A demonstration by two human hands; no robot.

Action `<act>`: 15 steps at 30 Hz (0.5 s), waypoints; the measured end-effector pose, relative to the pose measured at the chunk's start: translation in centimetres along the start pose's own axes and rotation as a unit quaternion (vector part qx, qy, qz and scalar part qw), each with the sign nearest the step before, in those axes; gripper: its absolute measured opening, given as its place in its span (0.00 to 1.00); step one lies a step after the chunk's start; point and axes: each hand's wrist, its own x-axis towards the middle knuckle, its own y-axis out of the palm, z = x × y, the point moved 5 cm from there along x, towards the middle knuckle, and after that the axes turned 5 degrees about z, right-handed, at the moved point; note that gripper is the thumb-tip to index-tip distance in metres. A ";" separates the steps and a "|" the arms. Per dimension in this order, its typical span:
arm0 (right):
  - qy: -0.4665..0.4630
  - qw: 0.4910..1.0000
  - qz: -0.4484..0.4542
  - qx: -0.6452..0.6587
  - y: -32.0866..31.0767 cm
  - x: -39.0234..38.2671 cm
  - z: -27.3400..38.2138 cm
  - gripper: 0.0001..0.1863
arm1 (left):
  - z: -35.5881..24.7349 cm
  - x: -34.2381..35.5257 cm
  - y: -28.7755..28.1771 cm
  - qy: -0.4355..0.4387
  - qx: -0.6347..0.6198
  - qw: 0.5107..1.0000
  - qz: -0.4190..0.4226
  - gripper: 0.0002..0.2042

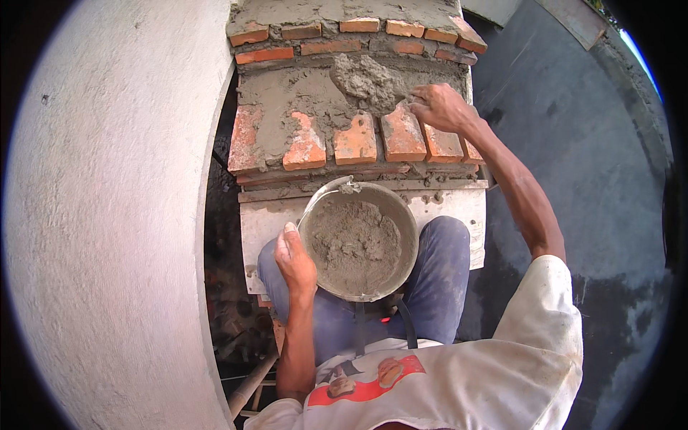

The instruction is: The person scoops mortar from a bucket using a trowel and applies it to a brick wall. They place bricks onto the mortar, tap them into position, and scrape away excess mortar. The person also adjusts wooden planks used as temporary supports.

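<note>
My left hand (pixel 294 259) grips the left rim of a round grey bucket (pixel 407 222) full of wet mortar, held over my knees. My right hand (pixel 441 106) reaches up to the brick wall (pixel 355 140) and presses against a thick lump of mortar (pixel 367 80) on the bricks; any tool in that hand is hidden by the fingers and the mortar. Grey mortar is smeared over the left bricks of the middle course (pixel 283 107).
A rounded white plastered column (pixel 107 215) fills the left side. A white plastered ledge (pixel 459 208) runs under the bricks. A dark gap with rubble and a pipe (pixel 251 383) lies between column and wall. Dark grey floor (pixel 588 165) spreads to the right.
</note>
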 end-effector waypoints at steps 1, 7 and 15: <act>0.003 0.994 -0.051 -0.095 1.4 2.2 -1.9 0.16 | 0.0 0.0 0.2 -0.016 -0.018 1.000 0.017 0.25; 0.124 0.988 -0.077 -0.047 4.3 4.4 -2.2 0.19 | 0.9 -0.7 -0.9 -0.012 -0.002 1.000 0.005 0.26; 0.250 0.872 0.131 0.401 11.5 8.6 7.6 0.20 | -0.2 -1.1 -1.3 -0.010 0.030 0.999 0.009 0.25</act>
